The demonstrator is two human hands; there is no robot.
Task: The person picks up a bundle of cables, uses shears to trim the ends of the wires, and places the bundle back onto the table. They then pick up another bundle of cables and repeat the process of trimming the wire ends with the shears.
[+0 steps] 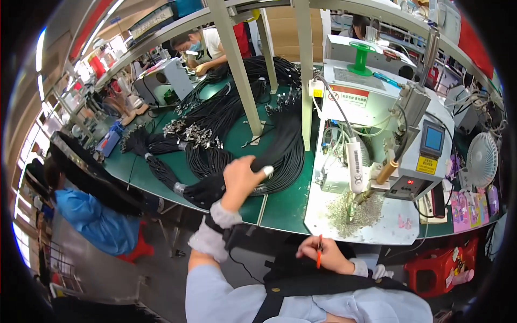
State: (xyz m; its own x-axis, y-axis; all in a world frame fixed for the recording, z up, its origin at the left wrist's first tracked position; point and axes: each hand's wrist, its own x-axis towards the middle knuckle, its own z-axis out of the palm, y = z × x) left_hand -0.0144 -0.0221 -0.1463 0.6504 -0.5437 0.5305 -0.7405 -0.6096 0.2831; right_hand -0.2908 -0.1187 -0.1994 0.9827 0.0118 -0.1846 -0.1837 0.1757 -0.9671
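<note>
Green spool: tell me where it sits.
In the head view, the green spool stands upright atop the white machine, upper right, beyond the right hand.

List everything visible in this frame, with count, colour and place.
cable bundles: many, black, spread over the table centre
table: one, green, across the middle
machine: one, white, right of the cables
spool: one, green, on top of the machine
fan: one, white, far right
stool: one, red, lower right
co-workers: two seen, one in blue at left, one at the far side
left hand: grips a black cable bundle above the table
right hand: holds an orange tool near the lap
</note>
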